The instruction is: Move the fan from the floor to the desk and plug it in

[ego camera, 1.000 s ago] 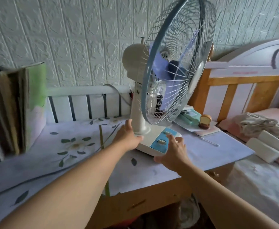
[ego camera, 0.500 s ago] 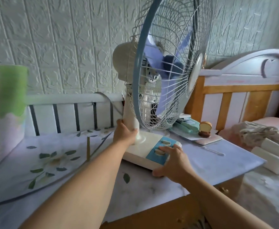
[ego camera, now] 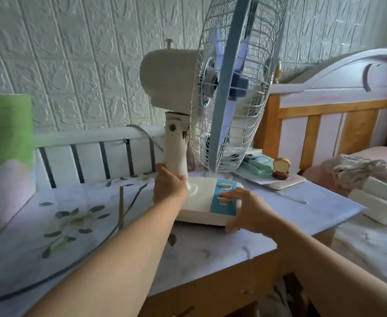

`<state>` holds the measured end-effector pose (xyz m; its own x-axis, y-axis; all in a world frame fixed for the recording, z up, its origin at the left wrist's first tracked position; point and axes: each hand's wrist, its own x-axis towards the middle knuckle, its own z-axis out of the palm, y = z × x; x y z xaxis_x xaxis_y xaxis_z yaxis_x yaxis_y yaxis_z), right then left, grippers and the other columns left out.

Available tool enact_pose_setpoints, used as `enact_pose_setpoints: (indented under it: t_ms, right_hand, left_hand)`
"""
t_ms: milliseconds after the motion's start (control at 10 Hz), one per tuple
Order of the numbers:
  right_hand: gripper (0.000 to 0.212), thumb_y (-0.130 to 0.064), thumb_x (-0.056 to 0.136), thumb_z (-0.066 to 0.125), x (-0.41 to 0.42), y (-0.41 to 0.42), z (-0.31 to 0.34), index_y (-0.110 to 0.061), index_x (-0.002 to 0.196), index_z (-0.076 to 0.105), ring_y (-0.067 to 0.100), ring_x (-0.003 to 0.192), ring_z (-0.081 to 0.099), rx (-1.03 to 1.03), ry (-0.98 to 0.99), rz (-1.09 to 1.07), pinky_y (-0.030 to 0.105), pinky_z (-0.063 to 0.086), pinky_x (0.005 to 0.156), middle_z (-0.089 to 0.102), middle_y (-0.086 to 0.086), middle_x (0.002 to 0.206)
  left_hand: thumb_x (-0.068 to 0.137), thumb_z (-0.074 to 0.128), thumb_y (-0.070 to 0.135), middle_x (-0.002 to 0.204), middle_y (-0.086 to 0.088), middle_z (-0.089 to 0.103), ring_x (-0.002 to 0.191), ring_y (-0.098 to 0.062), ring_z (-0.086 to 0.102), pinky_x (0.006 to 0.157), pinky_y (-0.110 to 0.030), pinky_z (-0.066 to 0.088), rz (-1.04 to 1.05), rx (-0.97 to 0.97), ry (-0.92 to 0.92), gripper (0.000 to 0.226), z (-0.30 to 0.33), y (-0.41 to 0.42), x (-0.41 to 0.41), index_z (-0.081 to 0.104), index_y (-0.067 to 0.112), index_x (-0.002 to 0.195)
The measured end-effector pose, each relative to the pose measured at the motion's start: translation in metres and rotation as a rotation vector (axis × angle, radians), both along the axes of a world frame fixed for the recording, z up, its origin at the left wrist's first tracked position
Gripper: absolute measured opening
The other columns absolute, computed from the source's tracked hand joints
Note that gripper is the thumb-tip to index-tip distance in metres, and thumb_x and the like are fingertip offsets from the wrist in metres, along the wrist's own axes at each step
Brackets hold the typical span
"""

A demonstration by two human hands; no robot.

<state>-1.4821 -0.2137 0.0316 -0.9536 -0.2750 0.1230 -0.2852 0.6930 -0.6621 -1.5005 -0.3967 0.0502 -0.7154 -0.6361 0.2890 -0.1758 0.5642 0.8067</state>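
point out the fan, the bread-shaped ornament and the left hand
fan (ego camera: 199,202), head view, on the white top of its base
bread-shaped ornament (ego camera: 281,165), head view, on its tan front face
left hand (ego camera: 169,188), head view, on the back of the hand

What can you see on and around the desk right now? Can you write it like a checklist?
Surface: desk with a pale flowered cover.
Job's things: fan stands upright on the desk, cage turned toward the bed; no plug seen.
Clutter: green-and-pink book standing at the left; toast-shaped trinket and teal case behind the fan.
Grippers: left hand grips the fan's neck; right hand rests on the base, fingers at the blue button panel.
Cables: dark cord trails across the cover to the left edge.
Surroundings: white textured wall; wooden bed with folded cloth at right.
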Motion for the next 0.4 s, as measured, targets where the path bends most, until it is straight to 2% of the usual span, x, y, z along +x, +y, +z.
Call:
enact_pose_setpoints:
  t_ms: [100, 200, 300, 400]
  right_hand:
    - [0.084, -0.012, 0.052, 0.083, 0.000, 0.000, -0.001, -0.031, 0.128, 0.053, 0.019, 0.108, 0.046, 0.027, 0.007, 0.011, 0.029, 0.052, 0.083, 0.043, 0.001, 0.131]
    - [0.095, -0.014, 0.056, 0.084, -0.001, 0.000, -0.001, -0.030, 0.139, 0.039, 0.024, 0.122, 0.041, 0.078, -0.009, 0.014, 0.024, 0.044, 0.082, 0.033, 0.002, 0.143]
    - [0.107, -0.017, 0.055, 0.085, 0.012, 0.001, 0.010, -0.032, 0.143, 0.027, 0.027, 0.126, 0.035, 0.036, -0.091, 0.023, 0.032, 0.042, 0.092, 0.032, 0.007, 0.143]
    - [0.107, -0.023, 0.056, 0.085, 0.027, 0.007, 0.036, -0.032, 0.143, 0.024, 0.029, 0.127, 0.030, 0.077, -0.106, -0.027, 0.038, 0.036, 0.099, 0.032, 0.010, 0.141]
  left_hand:
    - [0.084, 0.057, 0.032, 0.126, -0.014, 0.057, 0.106, -0.036, 0.059, 0.072, -0.037, 0.038, -0.020, 0.023, -0.015, 0.051, 0.000, -0.003, 0.001, 0.034, 0.014, 0.126]
    - [0.082, 0.062, 0.029, 0.129, -0.012, 0.057, 0.109, -0.034, 0.059, 0.078, -0.034, 0.043, -0.064, 0.046, -0.058, 0.057, 0.003, -0.008, 0.004, 0.033, 0.017, 0.130]
    - [0.081, 0.064, 0.026, 0.137, -0.011, 0.050, 0.116, -0.034, 0.054, 0.090, -0.037, 0.046, -0.175, 0.008, -0.121, 0.074, 0.007, -0.010, 0.022, 0.022, 0.023, 0.141]
    - [0.078, 0.068, 0.031, 0.145, -0.012, 0.040, 0.124, -0.035, 0.047, 0.100, -0.045, 0.044, -0.228, -0.045, -0.196, 0.089, 0.025, -0.015, 0.042, 0.012, 0.025, 0.147]
